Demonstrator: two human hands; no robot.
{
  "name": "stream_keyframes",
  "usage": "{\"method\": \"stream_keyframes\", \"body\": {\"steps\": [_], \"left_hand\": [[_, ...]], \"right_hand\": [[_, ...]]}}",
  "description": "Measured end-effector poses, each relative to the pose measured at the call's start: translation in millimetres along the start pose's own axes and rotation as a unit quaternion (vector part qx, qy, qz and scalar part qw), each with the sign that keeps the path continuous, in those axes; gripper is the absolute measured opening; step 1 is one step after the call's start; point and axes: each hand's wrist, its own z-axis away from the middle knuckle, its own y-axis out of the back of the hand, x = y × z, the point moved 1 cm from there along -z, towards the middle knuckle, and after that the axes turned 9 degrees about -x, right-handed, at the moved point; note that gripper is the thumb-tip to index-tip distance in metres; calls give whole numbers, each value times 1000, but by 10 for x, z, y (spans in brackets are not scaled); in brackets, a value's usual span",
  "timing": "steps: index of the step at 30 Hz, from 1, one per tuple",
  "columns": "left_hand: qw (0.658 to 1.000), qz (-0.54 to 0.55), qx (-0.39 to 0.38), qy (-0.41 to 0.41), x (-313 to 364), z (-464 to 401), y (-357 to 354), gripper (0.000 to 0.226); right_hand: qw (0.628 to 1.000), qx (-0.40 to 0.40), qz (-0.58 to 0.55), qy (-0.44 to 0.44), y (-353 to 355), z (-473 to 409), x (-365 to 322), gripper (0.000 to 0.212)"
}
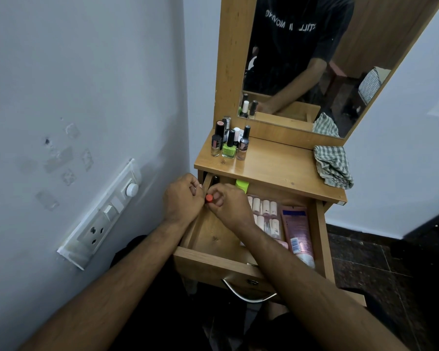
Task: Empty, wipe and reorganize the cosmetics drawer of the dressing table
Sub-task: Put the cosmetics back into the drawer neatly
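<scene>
The drawer of the dressing table stands pulled open at the centre of the view, its metal handle at 6 o'clock. Inside, a pack of small pale bottles lies at the middle, a pink tube lies just beside it at 3 o'clock, and a green-capped item sits at 12 o'clock under the tabletop edge. Over the drawer's 10 o'clock corner, the right hand is curled closed around a small item with an orange-red cap; the left hand is likewise closed, fingertips meeting the same item. On the tabletop, nail polish bottles cluster at 11 o'clock; a checked cloth lies at 2 o'clock. The mirror rises behind.
</scene>
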Motion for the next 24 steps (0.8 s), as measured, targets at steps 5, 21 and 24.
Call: {"method": "stream_keyframes", "body": {"steps": [5,21,24], "left_hand": [[1000,-2,-2,-12,-5,4,16,9],[992,43,-40,-112,103,36,-9,13],[992,36,-47,-115,83,27,-19,19]], "right_hand": [[998,31,-56,-12,102,59,-16,23],[900,0,-416,-126,213,151,89,21],[964,-7,-259,-62,152,135,102,18]]}}
